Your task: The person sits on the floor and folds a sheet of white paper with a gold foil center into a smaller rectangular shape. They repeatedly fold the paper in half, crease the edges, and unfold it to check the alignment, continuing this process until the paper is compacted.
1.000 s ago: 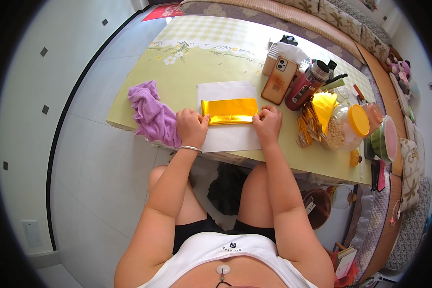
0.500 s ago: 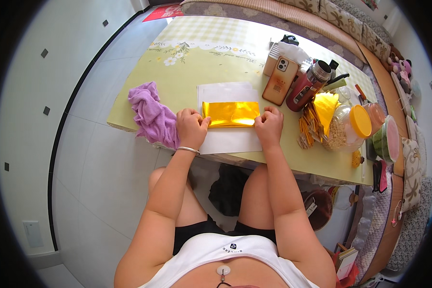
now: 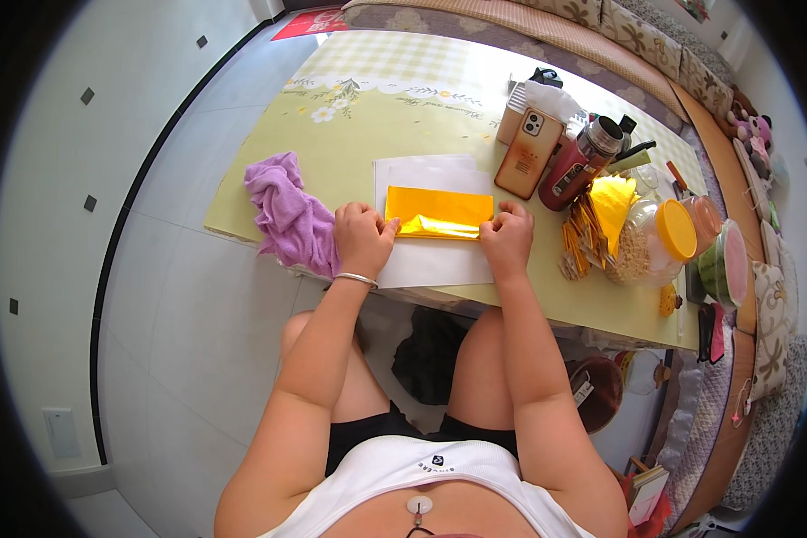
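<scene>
A shiny gold foil paper (image 3: 439,213), folded into a long strip, lies over white paper sheets (image 3: 430,263) near the table's front edge. My left hand (image 3: 364,240) pinches the strip's lower left corner between thumb and fingers. At the lower right corner, my right hand (image 3: 508,240) grips the foil the same way, fingers curled. A crumpled purple cloth (image 3: 291,215) lies just left of my left hand. To the right of my right hand stands a bunch of folded gold paper pieces (image 3: 601,220).
A phone (image 3: 530,154) leans upright against a tissue box (image 3: 514,121). Beside it are a dark red flask (image 3: 581,166), a clear jar with a yellow lid (image 3: 650,238) and a cut watermelon piece (image 3: 724,264). The table (image 3: 332,143) wears a pale green cover.
The view has shifted slightly, so everything sits a little further right. The foil strip's sheen has changed and it looks flatter. Both hands keep hold of its corners.
</scene>
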